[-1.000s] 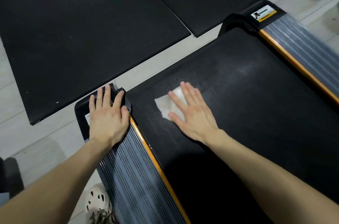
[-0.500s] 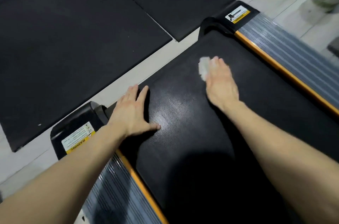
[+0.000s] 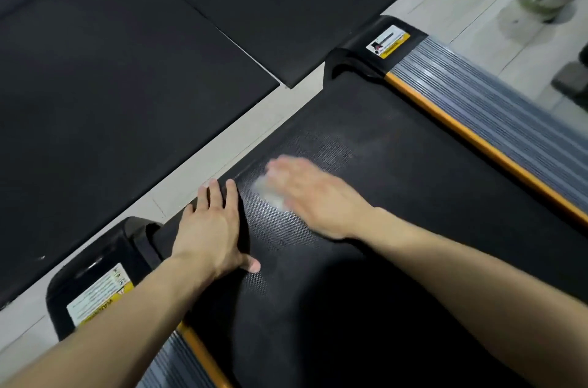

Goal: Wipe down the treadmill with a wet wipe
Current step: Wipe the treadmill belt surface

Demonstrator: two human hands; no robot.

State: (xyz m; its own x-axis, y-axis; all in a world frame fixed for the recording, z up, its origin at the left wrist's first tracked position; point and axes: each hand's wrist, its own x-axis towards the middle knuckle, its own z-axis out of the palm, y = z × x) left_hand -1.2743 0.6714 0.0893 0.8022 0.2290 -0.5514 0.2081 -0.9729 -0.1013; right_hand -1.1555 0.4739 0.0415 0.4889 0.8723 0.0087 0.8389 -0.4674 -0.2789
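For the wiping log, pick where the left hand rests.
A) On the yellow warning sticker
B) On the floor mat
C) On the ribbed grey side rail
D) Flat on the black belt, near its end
D: the left hand lies flat on the belt, clear of the warning sticker; the right hand presses the wet wipe.

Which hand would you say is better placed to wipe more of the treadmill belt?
The right hand: it presses the wet wipe onto the treadmill belt, while the left hand lies flat, holding nothing.
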